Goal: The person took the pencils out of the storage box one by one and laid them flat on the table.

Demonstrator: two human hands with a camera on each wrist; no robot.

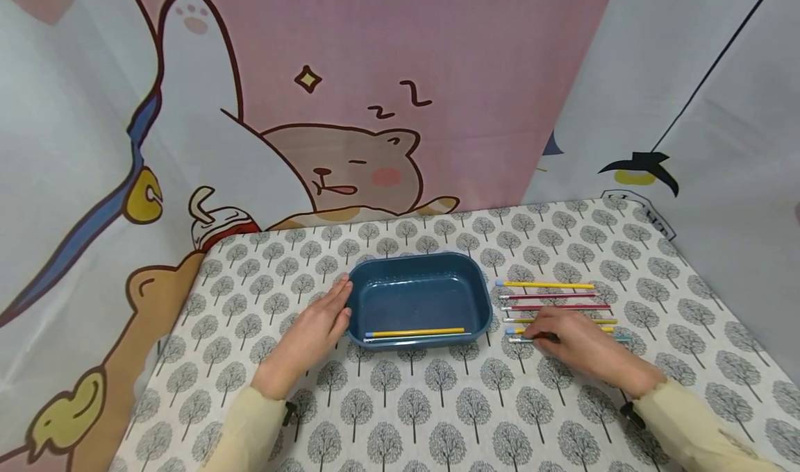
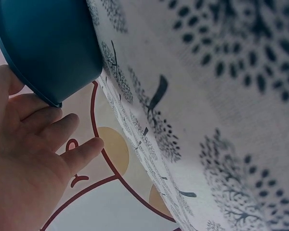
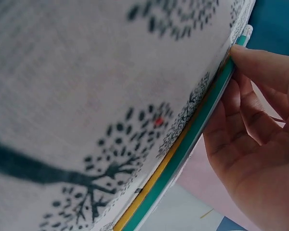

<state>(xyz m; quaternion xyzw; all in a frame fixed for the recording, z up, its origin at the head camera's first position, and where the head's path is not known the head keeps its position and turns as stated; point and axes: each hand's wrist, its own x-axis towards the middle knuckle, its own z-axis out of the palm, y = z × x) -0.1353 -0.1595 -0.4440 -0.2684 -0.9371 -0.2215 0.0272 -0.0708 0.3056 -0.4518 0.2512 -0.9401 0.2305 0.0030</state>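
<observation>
1. Blue tray (image 1: 425, 298): rectangular with rounded corners, it sits upright near the middle of the surface (image 1: 400, 413), which is covered by pale cloth printed with dark trees.

2. Contents of the tray: a yellow pencil (image 1: 415, 332) and, just beside it, a thinner-looking pencil (image 1: 431, 336) lie along the near wall, roughly parallel to it. The pale eraser of the latter points left.

3. Left hand (image 1: 315, 325): placed at the tray's left end, with fingers extended and the grip loose. The left wrist view shows the hand touching the tray's rim from outside.

4. Right hand (image 1: 578, 336): the grip is narrowed to a pinch on the green pencil (image 3: 201, 115), with the thumb near its white eraser end. This pencil is the nearest of a row to the right of the tray.

5. Remainder of the row, from far to near: a blue-tipped yellow pencil (image 1: 550, 284), two red pencils (image 1: 556, 308), a gold pencil (image 1: 596, 321) and another blue-tipped pencil (image 1: 607, 329), partly hidden by the right hand. All lie roughly parallel, erasers towards the tray.

6. Background: a curtain (image 1: 494, 62) bears a sleeping cartoon animal; both forearms wear pale sleeves (image 1: 246, 423).
</observation>
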